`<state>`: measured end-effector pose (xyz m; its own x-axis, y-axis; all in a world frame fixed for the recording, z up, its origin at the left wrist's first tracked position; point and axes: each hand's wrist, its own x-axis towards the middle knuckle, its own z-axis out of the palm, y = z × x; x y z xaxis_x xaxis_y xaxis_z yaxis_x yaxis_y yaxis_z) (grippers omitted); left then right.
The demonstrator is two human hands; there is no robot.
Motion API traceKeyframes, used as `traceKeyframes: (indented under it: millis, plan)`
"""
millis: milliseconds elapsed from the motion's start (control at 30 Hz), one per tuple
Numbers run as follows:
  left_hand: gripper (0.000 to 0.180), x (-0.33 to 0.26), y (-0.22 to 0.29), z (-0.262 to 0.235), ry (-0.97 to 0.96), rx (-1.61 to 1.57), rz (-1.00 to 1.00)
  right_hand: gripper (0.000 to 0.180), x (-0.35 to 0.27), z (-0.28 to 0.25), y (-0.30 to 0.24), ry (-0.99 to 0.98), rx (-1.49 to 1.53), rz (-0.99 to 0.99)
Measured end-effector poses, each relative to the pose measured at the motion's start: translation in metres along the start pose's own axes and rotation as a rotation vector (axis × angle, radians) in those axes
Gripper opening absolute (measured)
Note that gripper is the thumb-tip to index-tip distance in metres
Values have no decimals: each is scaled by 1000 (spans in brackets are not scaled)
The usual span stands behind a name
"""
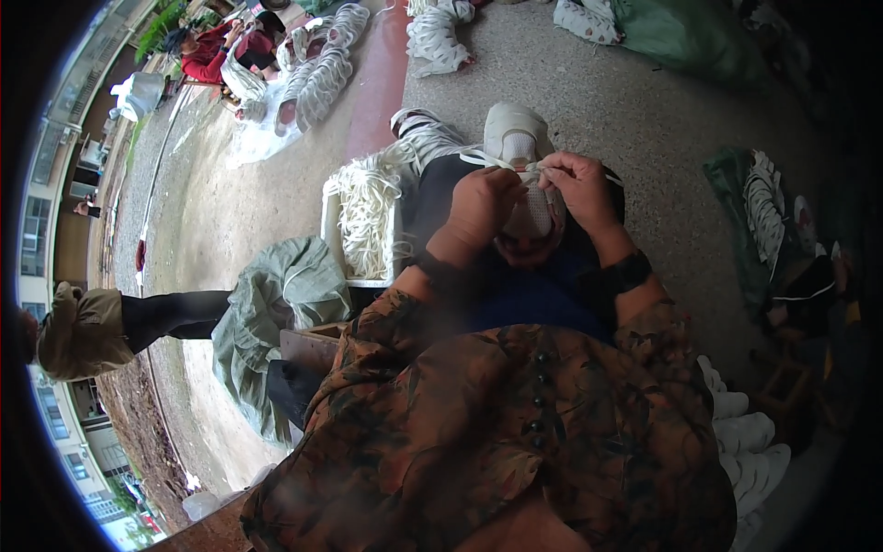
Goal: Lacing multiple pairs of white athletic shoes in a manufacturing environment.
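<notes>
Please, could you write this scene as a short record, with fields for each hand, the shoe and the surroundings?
Left hand: fingers curled at the white lace; exact grip hidden
Right hand: thumb and finger pinching the lace
Shoe: white, in front of the torso
Crate: white, heaped with loose laces, left of the shoe
Sack: grey-green, beside the crate
Other person: red top, upper left

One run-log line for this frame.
left hand: fingers at lace | right hand: pinching lace | shoe: pale, toe pointing away | tub: white, heaped with white laces
</notes>
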<state>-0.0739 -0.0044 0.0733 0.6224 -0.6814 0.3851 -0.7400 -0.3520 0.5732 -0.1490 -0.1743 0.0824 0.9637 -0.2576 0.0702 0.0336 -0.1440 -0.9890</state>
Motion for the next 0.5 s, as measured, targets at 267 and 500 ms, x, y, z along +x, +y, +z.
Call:
traceKeyframes:
  millis: [267, 500]
  plan:
    - [10, 8, 6, 0, 93, -710, -438, 5, 7, 18, 13, -64, 114, 33]
    - [8, 8, 6, 2, 77, -870, -464, 2, 6, 18, 7, -34, -174, -151]
